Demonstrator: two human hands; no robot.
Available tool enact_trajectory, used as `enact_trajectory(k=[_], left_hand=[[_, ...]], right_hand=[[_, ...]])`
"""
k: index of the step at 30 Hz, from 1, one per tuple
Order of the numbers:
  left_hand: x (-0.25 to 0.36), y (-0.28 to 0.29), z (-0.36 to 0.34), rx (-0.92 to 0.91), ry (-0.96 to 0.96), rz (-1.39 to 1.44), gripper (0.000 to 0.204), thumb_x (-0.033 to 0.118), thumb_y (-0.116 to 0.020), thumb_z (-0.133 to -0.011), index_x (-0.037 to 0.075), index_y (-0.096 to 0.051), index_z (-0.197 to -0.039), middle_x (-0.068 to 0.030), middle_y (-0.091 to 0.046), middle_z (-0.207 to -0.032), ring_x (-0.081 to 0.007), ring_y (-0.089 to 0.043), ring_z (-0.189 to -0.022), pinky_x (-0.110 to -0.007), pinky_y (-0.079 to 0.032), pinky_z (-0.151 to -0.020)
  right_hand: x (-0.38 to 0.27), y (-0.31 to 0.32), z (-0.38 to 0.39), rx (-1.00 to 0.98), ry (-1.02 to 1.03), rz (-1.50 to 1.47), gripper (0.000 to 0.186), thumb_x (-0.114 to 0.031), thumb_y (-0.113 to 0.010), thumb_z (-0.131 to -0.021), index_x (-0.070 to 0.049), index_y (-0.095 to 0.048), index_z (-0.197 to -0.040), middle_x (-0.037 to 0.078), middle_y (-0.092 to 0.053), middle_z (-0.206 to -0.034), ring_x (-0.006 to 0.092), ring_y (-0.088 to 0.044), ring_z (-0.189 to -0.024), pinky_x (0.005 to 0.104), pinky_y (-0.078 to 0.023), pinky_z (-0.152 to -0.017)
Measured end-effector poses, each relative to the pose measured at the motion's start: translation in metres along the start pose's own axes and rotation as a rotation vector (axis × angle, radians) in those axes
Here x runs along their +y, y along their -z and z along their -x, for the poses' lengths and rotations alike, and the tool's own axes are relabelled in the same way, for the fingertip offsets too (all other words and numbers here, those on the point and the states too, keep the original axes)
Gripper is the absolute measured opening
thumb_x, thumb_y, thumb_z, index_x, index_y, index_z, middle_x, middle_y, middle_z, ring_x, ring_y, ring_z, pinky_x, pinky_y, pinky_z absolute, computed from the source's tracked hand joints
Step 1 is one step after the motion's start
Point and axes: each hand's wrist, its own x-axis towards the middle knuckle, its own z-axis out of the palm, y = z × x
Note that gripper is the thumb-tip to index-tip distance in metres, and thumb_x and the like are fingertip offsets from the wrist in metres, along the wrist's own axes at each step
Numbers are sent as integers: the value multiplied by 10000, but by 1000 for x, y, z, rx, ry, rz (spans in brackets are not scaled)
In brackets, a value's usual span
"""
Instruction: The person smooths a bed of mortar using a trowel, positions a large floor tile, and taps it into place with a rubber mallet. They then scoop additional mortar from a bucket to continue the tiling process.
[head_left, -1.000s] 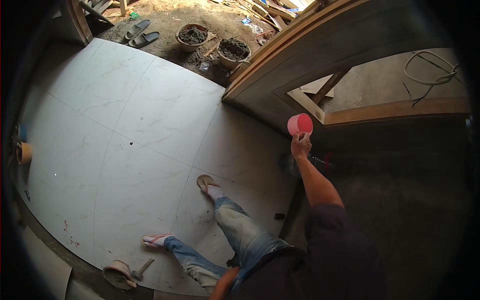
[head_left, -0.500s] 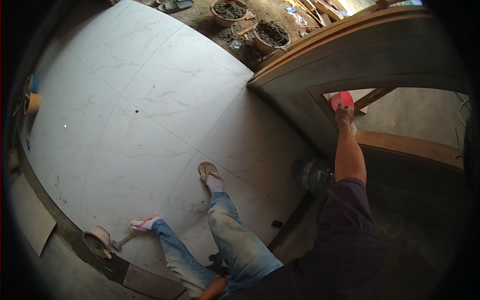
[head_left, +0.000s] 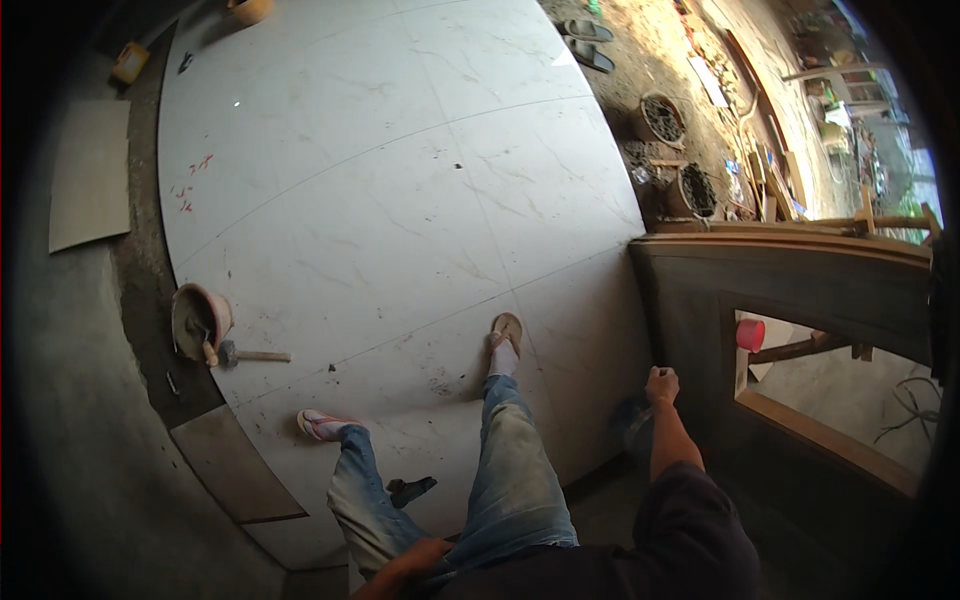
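Note:
My right hand (head_left: pixel 661 384) is curled closed in the air at the right, and nothing shows in its fingers. It is apart from the red cup (head_left: pixel 750 335), which sits in the corner of the wooden-framed opening (head_left: pixel 820 440). A clear plastic water bottle (head_left: pixel 632 420), dim in the shadow, stands just beside that hand. My left hand (head_left: pixel 425 555) rests against my jeans at the thigh, its fingers laid on the cloth and partly hidden. On the tiles between my legs lies a dark object (head_left: pixel 410 490) of a kind I cannot make out.
Large white marbled tiles (head_left: pixel 380 220) cover the floor. At the left edge are a mortar bucket (head_left: pixel 200 320) with a trowel handle and a hammer (head_left: pixel 255 355). Beyond the far right edge stand two mortar tubs (head_left: pixel 660 120) and a pair of sandals (head_left: pixel 588 45). A tile piece (head_left: pixel 92 180) lies left.
My right hand has let go of the red cup and drawn back from the opening, closing its fingers. The view has turned left. My left hand stays at my thigh.

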Motion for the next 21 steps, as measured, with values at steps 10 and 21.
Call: enact_trajectory(k=[10, 21], left_hand=[[-218, -17, 106, 241, -297, 507, 355, 168, -554, -883, -6, -580, -1191, -194, -627, -1152, -297, -609, -1055, -389, -460, -898], [-381, 15, 154, 943, -227, 1423, 335, 183, -604, -880, -23, -572, -1143, -116, -664, -855, -172, -648, -704, -306, -519, -663]], right_hand=[[-269, -265, 471, -633, 789, 127, 330, -315, -557, -897, -7, -677, -896, 184, -688, -819, 319, -669, -841, 405, -504, -763], [-597, -495, 796, -608, 1336, 251, 666, -545, -481, -888, 8, -492, -1260, 326, -550, -1177, 437, -511, -1154, 468, -400, -988]])
